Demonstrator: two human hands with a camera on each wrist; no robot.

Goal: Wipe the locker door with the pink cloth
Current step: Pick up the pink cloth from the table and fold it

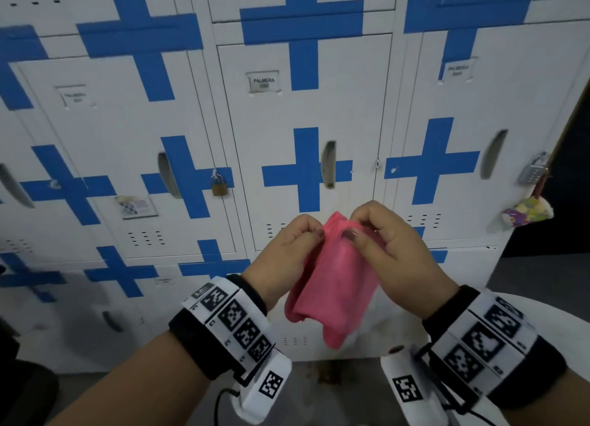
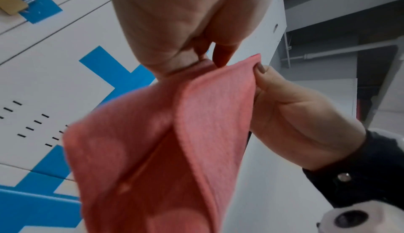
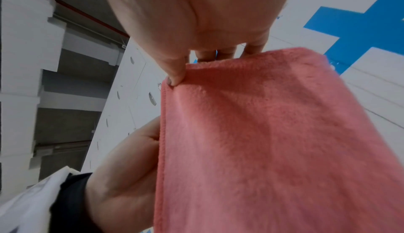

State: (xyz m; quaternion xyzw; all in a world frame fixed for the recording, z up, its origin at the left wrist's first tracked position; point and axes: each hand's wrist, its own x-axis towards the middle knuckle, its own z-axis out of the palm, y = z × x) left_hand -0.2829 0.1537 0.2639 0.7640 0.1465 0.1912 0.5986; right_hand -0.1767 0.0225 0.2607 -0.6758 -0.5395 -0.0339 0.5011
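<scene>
Both hands, left and right, pinch the cloth by its top edge at centre frame, letting it hang. It isn't touching the door above, so I'd say wiping hasn't begun

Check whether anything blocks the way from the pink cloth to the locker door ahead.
Nothing visible does. The pink cloth hangs pinched at its top edge between the left hand and right hand, with open air between it and the locker door behind.
</scene>
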